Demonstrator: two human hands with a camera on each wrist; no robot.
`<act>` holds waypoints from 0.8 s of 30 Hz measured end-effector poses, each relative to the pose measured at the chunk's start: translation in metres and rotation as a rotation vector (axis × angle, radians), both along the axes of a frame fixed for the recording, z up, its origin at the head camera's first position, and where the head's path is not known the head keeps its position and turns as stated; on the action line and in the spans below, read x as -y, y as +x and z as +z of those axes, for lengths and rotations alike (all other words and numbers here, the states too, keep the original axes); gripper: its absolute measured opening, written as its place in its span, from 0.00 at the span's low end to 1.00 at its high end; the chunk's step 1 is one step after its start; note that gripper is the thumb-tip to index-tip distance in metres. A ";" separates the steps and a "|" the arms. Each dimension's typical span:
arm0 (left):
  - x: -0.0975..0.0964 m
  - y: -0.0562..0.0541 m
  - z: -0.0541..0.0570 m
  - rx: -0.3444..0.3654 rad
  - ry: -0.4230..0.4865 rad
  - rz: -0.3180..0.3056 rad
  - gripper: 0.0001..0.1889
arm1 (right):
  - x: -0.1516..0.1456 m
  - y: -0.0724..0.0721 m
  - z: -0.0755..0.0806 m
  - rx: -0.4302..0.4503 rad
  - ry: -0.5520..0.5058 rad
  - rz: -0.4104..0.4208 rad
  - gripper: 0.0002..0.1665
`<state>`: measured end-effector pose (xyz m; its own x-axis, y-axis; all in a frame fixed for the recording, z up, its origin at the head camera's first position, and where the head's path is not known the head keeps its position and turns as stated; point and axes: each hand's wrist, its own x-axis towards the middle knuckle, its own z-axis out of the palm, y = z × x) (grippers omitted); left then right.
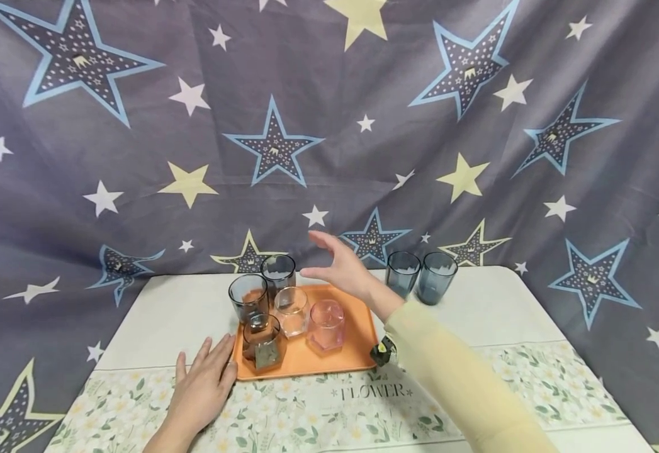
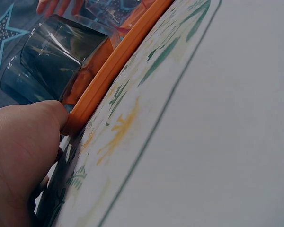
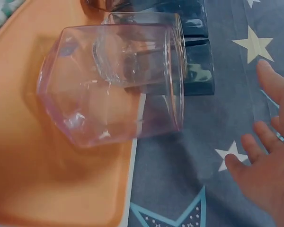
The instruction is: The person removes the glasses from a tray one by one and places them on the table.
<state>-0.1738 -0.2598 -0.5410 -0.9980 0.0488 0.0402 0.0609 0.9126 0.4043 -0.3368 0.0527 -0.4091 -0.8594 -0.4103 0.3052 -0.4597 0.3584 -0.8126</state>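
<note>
Fingers spread, my left hand (image 1: 204, 380) rests on the table with its thumb against the left edge of an orange tray (image 1: 357, 343); the left wrist view shows the thumb (image 2: 54, 111) at the tray's corner. My right hand (image 1: 343, 270) hovers over the back of the tray, thumb and fingers apart around nothing. Below it, a pink hexagonal-based glass (image 1: 326, 327) and a clear glass (image 1: 292, 314) stand upright on the tray. A brown smoky glass (image 1: 264, 346) stands at the front left. Two blue-grey glasses, one nearer (image 1: 248, 299) and one farther (image 1: 279, 277), are at the back left.
Two more blue-grey glasses, a left one (image 1: 401, 277) and a right one (image 1: 437, 280), stand side by side beyond the tray's back right. A flower-printed band (image 1: 284, 415) crosses the white tabletop (image 1: 488, 308). Behind the table hangs a star-patterned curtain (image 1: 329, 82).
</note>
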 end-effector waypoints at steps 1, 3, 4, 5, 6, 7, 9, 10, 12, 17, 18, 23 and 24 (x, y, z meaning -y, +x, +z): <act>0.000 0.000 0.000 -0.003 -0.001 0.001 0.32 | 0.003 -0.001 0.000 0.014 0.002 0.009 0.53; 0.000 -0.001 0.001 -0.007 -0.001 0.003 0.32 | 0.007 -0.003 0.000 0.044 0.003 0.029 0.54; 0.000 -0.001 0.001 -0.010 -0.002 0.003 0.32 | 0.009 -0.003 -0.001 0.062 0.003 0.041 0.54; 0.000 -0.001 0.001 -0.011 -0.003 0.003 0.32 | 0.011 -0.004 -0.001 0.082 0.003 0.052 0.55; 0.000 0.000 0.001 -0.012 -0.004 0.002 0.32 | 0.013 -0.004 -0.001 0.104 0.005 0.061 0.55; 0.000 0.000 0.000 -0.013 -0.004 0.002 0.32 | 0.014 -0.005 -0.002 0.119 0.010 0.070 0.55; 0.000 0.000 0.000 -0.007 -0.006 0.003 0.32 | 0.018 -0.006 -0.004 0.130 0.040 0.078 0.56; 0.000 0.000 0.000 -0.005 -0.006 0.003 0.32 | 0.019 -0.006 -0.005 0.131 0.053 0.078 0.56; 0.000 0.000 0.001 -0.002 -0.007 0.004 0.32 | 0.023 -0.007 -0.007 0.134 0.072 0.081 0.56; -0.001 0.001 0.000 0.010 -0.011 0.009 0.31 | 0.031 -0.009 -0.019 0.158 0.088 0.088 0.58; -0.001 0.002 -0.001 0.011 -0.012 0.009 0.31 | 0.033 -0.010 -0.022 0.163 0.095 0.086 0.58; -0.001 0.002 -0.002 -0.001 -0.007 0.007 0.32 | 0.042 -0.012 -0.028 0.169 0.116 0.071 0.59; -0.001 0.002 -0.001 -0.003 -0.005 0.007 0.32 | 0.044 -0.012 -0.029 0.176 0.110 0.070 0.59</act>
